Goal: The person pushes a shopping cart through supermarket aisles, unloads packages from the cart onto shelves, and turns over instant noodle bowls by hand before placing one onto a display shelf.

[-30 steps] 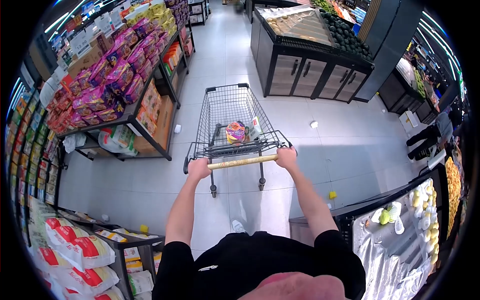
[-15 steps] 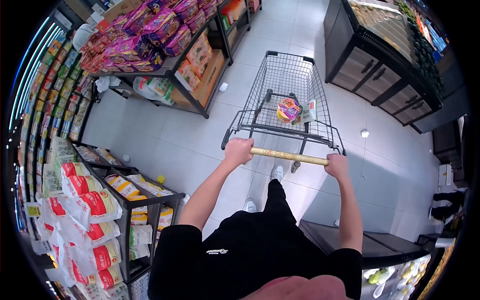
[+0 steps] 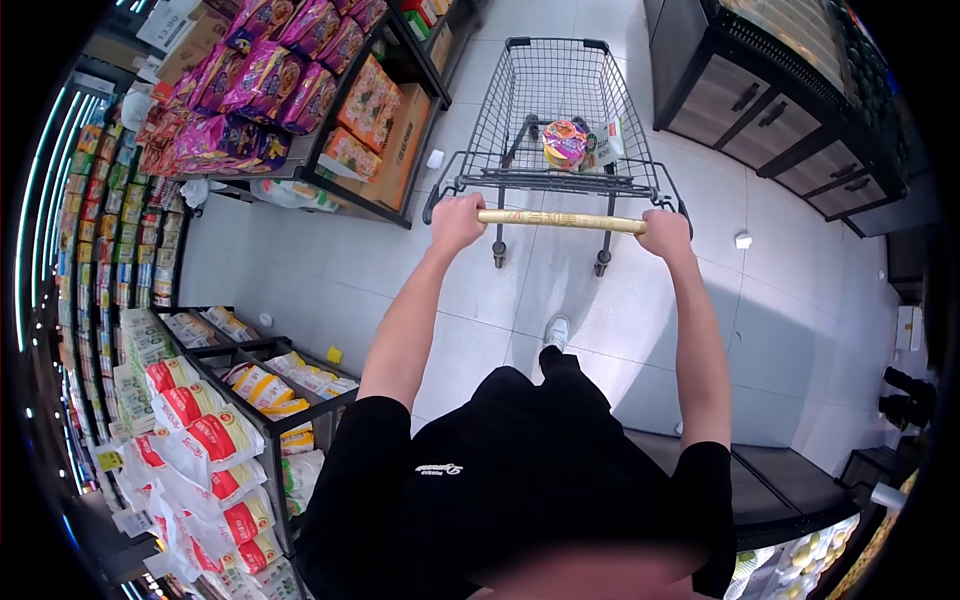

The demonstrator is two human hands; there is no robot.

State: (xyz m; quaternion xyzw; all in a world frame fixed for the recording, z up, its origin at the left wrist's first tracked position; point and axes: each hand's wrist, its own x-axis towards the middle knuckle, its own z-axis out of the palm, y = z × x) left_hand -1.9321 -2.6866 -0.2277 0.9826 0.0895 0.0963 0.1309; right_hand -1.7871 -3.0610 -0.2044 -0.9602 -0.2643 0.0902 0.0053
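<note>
Both of my hands grip the yellowish handlebar (image 3: 560,219) of a dark wire shopping cart (image 3: 510,100). My left hand (image 3: 459,222) is wrapped round its left end, and my right hand (image 3: 665,234) is closed round the right end. Both arms reach forward, nearly straight. Inside the cart, towards the handle, a round tub (image 3: 566,144) with a purple, orange and yellow wrapper sits beside a small white-and-green packet (image 3: 607,146). The far part of the basket shows bare wire mesh.
At the upper left, a display rack (image 3: 300,165) bears purple packs (image 3: 262,85). Red-and-white bags (image 3: 215,440) fill a shelf at the lower left. A dark cabinet (image 3: 760,110) stands at the right. A white scrap (image 3: 743,240) lies on the tiled floor.
The cart and both hands have moved farther forward, with my arms stretched out more. The cart points straighter ahead. The surrounding shelves have shifted in view. Both hands keep their hold.
</note>
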